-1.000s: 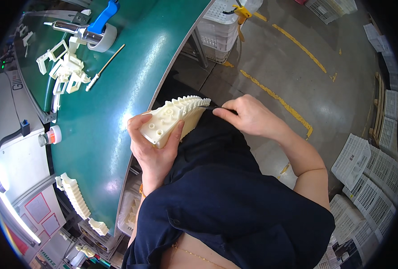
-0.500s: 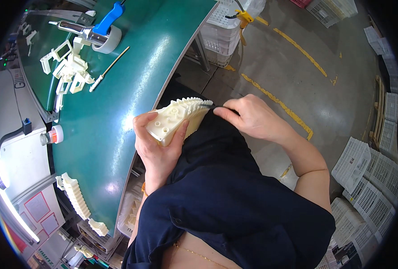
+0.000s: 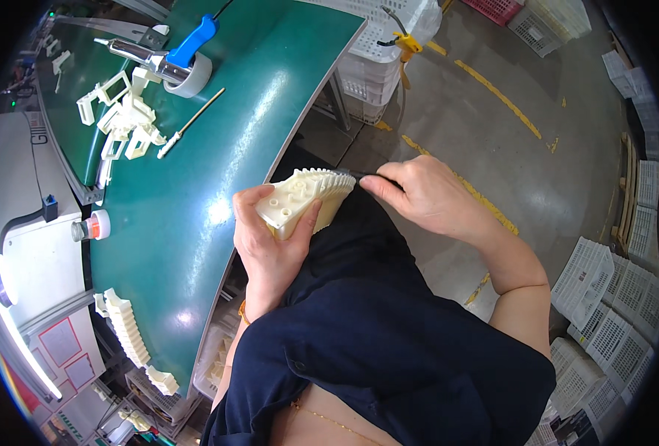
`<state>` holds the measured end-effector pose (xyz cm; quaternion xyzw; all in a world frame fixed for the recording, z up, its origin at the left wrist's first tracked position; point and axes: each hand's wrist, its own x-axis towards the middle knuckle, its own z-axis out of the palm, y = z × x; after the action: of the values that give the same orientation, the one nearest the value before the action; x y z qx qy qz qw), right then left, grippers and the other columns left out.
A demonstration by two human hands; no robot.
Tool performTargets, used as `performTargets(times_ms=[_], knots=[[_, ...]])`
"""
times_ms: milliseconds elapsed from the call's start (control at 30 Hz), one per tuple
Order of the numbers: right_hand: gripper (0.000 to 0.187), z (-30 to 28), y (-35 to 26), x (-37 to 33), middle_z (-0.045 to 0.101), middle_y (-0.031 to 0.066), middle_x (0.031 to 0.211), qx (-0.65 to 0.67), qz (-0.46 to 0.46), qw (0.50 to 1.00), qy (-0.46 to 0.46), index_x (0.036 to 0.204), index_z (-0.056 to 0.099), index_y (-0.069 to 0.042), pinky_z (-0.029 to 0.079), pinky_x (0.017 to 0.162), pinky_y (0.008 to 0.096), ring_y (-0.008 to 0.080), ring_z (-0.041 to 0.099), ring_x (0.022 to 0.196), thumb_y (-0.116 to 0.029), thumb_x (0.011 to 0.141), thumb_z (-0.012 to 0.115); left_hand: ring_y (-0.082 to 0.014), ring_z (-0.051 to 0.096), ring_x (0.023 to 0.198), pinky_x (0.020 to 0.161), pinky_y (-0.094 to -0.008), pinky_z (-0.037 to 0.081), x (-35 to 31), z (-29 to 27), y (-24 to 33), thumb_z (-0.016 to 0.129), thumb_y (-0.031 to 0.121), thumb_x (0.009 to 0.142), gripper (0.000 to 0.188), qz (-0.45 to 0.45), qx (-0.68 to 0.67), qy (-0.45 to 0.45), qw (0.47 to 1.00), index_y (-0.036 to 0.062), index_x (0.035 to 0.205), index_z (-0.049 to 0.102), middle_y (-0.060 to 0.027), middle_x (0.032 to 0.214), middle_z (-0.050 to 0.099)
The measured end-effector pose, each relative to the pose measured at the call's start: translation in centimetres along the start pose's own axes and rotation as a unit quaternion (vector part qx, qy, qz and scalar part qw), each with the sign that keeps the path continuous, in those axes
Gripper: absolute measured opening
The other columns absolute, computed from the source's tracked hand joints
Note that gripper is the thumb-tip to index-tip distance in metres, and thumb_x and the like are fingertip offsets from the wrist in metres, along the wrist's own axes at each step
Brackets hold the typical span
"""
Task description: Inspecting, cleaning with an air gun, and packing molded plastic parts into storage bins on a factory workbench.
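In my left hand (image 3: 271, 251) is a cream plastic part (image 3: 297, 205), a curved block with a row of ridged teeth along its upper right edge and small round bosses on its face. Fingers and thumb clamp it from either side, above my lap. My right hand (image 3: 435, 195) pinches a thin dark tool (image 3: 367, 177) between thumb and fingers. The tool's tip lies at the far end of the toothed edge; its exact shape is too small to make out.
On the green table (image 3: 218, 193) at left stand a hot-air gun (image 3: 155, 61) with a blue handle, a heap of cream frames (image 3: 127, 119), a thin stick tool (image 3: 190, 124) and a ribbed cream strip (image 3: 127, 327). White crates (image 3: 367, 82) stand beyond the table edge; more stacked crates (image 3: 604, 297) are at right.
The view has shifted slightly, so the table things sit a little further right. The dark tool's tip has moved toward the end of the toothed edge; both hands keep their hold.
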<state>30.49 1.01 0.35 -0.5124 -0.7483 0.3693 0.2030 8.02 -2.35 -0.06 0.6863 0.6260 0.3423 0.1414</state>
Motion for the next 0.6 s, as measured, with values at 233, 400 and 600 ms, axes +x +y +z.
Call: performTargets(times_ms=[233,400,600], knots=[[0.036,0.1,-0.9,0.1,0.052,0.0211,0.058,-0.057,-0.021,0.998,0.013,0.070,0.059,0.002,0.039,0.051,0.0429,0.0375,0.052,0.054,-0.027,0.091,0.056,-0.0272,0.064,0.079,0.071,-0.0347,0.049,0.4,0.1,0.2,0.081,0.023,0.071,0.055,0.009,0.009,-0.008,1.000,0.0025,0.106,0.044,-0.0145,0.090,0.060],[0.038,-0.6,-1.2,-0.1,0.052,0.0212,0.058,0.006,-0.022,0.999,-0.033,0.069,0.059,0.002,0.039,0.051,0.0424,0.0381,0.050,0.053,-0.029,0.091,0.057,-0.0305,0.062,0.077,0.067,-0.0356,0.050,0.3,0.2,0.3,0.083,0.017,0.066,0.054,0.002,-0.010,0.004,1.000,0.0005,0.103,0.047,-0.0141,0.091,0.055],[0.035,-1.3,-1.5,0.2,0.051,0.0210,0.058,-0.007,-0.027,1.000,0.002,0.070,0.058,0.002,0.038,0.050,0.0414,0.0385,0.048,0.053,-0.026,0.091,0.057,-0.0305,0.062,0.076,0.067,-0.0360,0.050,0.6,0.1,0.5,0.083,0.018,0.067,0.053,-0.011,-0.007,0.002,1.000,0.0003,0.103,0.048,-0.0138,0.091,0.056]])
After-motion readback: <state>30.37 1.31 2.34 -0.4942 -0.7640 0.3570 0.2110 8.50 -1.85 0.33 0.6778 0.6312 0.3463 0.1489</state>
